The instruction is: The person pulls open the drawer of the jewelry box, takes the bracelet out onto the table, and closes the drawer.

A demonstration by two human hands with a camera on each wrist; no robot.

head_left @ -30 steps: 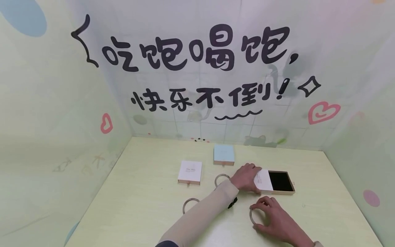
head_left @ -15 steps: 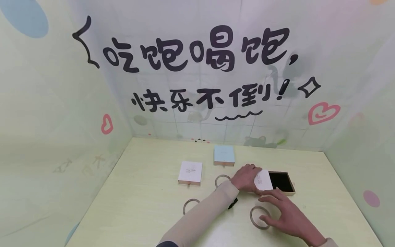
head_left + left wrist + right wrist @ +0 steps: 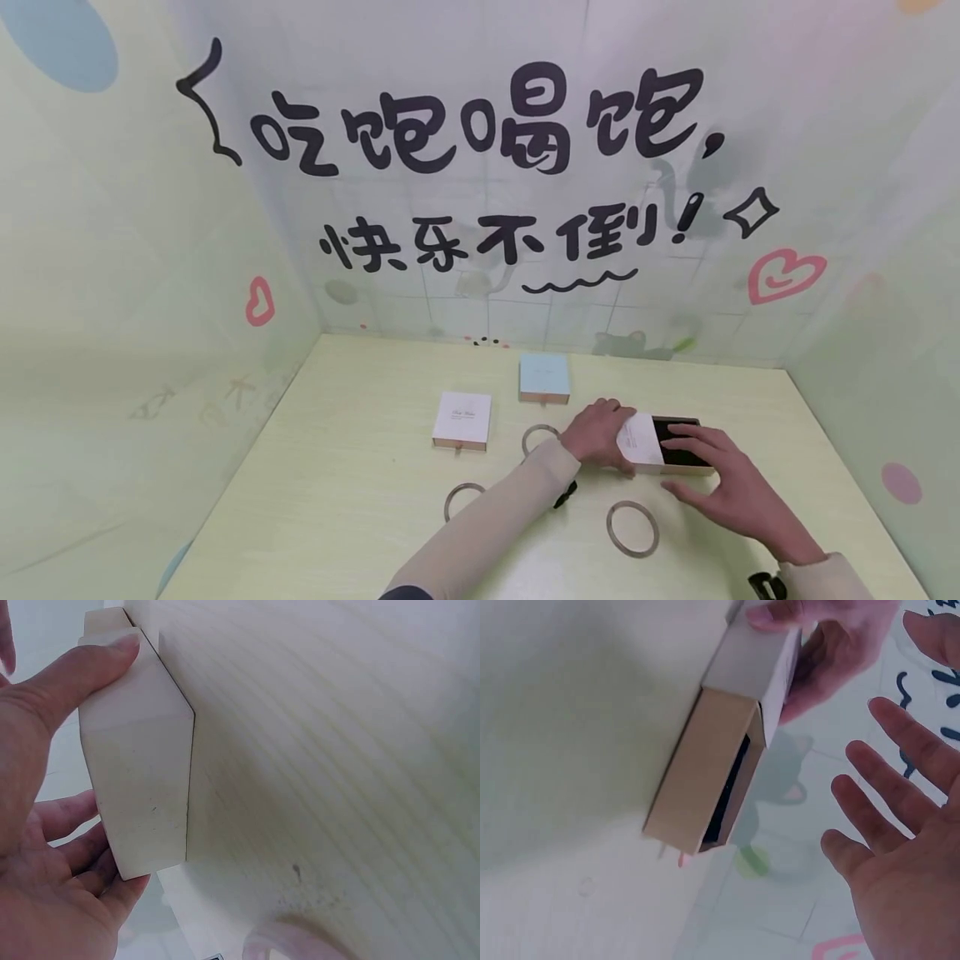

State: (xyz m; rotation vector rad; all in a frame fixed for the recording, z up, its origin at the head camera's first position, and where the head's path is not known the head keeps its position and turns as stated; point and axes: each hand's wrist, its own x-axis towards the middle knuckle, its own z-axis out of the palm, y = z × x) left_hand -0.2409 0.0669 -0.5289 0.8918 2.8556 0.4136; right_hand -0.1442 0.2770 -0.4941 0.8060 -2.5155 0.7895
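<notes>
My left hand (image 3: 597,433) grips the white sleeve (image 3: 639,439) of a slide-out gift box, thumb on the near side and fingers on the far side in the left wrist view. The box's drawer (image 3: 701,769), tan outside with a black lining (image 3: 678,446), is pulled out to the right. Beside and above the drawer is my right hand (image 3: 727,483), fingers spread and holding nothing; in the head view its fingers overlap the lining. A pale brown bangle (image 3: 611,533) lies flat on the table, in front of the box and left of my right hand.
Two more bangles lie left of my left wrist, a far bangle (image 3: 527,435) and a near bangle (image 3: 448,502), each partly behind my left arm. A closed white box (image 3: 462,419) and a light blue box (image 3: 544,377) stand farther back. Printed curtains enclose the table (image 3: 322,467).
My right hand has let go of the bangle, leaving it flat on the table, and moved right and up to the drawer. My left hand stays on the sleeve.
</notes>
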